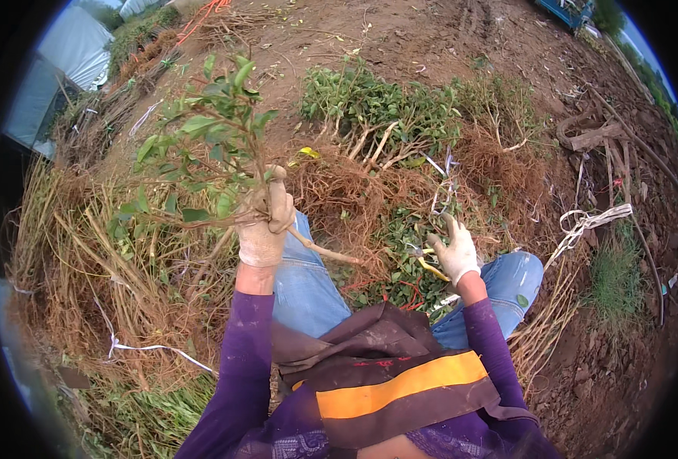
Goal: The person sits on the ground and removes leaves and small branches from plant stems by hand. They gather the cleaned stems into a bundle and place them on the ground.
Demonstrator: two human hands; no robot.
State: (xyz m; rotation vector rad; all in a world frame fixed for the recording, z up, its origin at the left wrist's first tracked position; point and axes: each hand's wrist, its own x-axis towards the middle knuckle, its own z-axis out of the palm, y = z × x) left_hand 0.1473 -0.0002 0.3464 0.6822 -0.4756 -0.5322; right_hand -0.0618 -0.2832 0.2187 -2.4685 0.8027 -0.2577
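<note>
My left hand (267,209), in a dirty pale glove, grips the stem of a leafy bare-root sapling (321,249). Its green leaves rise to the upper left, and its reddish roots point right, between my knees. My right hand (456,246), also gloved, has its fingers apart over yellow-handled pruning shears (432,269). The shears lie on cut leafy sprigs (396,241); whether my fingers touch the handle is hard to tell. Beyond my hands lies a row of leafy saplings (379,109) with their brown roots (339,183) towards me.
Bundles of bare stems with roots (121,258) are heaped on my left. White ties (594,224) and thin stems (551,338) lie to the right. A dead branch (597,135) rests on bare soil farther right. Red cord (204,14) lies at the upper left.
</note>
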